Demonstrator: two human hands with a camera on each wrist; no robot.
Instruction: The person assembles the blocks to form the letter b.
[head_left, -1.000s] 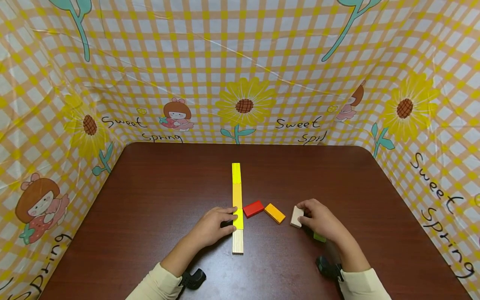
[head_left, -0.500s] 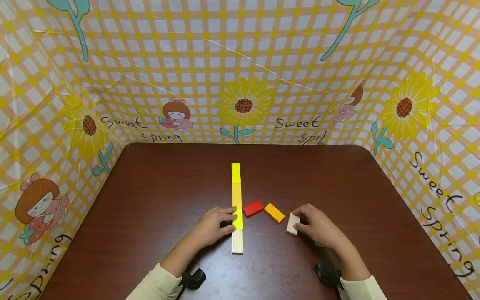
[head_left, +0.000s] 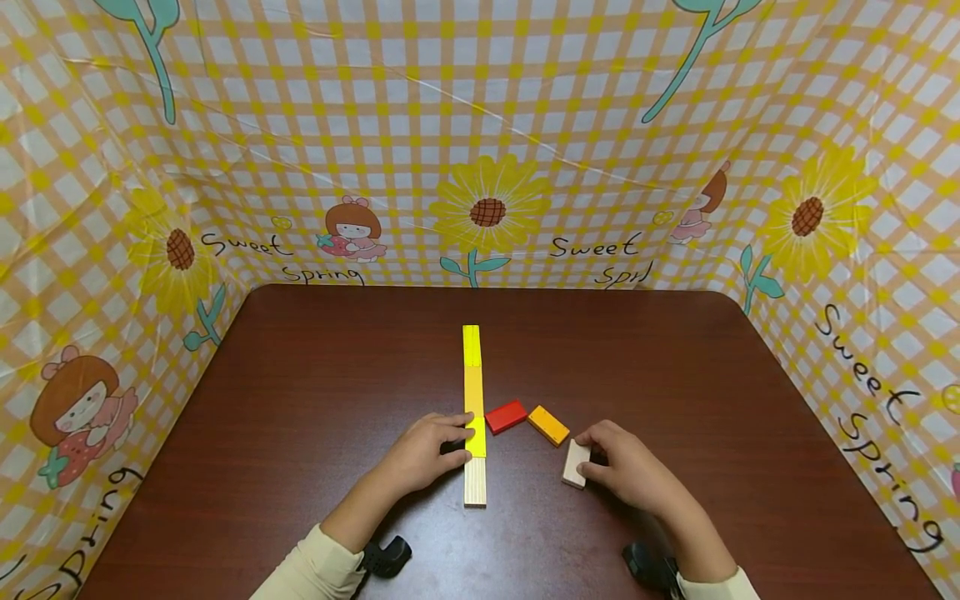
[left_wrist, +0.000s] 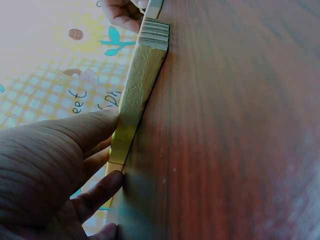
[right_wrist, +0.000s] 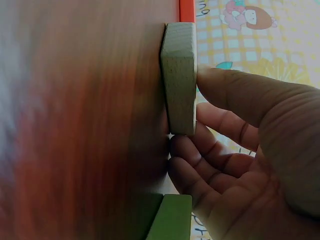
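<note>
A straight row of flat blocks runs away from the person: a bright yellow block [head_left: 471, 346] farthest, an orange-yellow block [head_left: 474, 390], another yellow block [head_left: 477, 440], and a plain wooden block [head_left: 475, 483] nearest. My left hand [head_left: 427, 454] rests its fingertips and thumb against the left side of the nearer yellow block, fingers loosely extended. With thumb and fingertips, my right hand [head_left: 630, 467] holds a pale wooden block [head_left: 573, 463] flat on the table. An orange block [head_left: 548, 426] and a red block [head_left: 506, 417] form a bent line between it and the row.
A green block [right_wrist: 170, 220] lies beside the right hand in the right wrist view; the hand hides it in the head view. The dark brown table [head_left: 337, 350] is surrounded at the back and sides by a checked, flowered cloth [head_left: 420, 125].
The right hand has slid the pale wooden block left and toward the person, up near the orange block's near end. The left hand has stayed in place.
</note>
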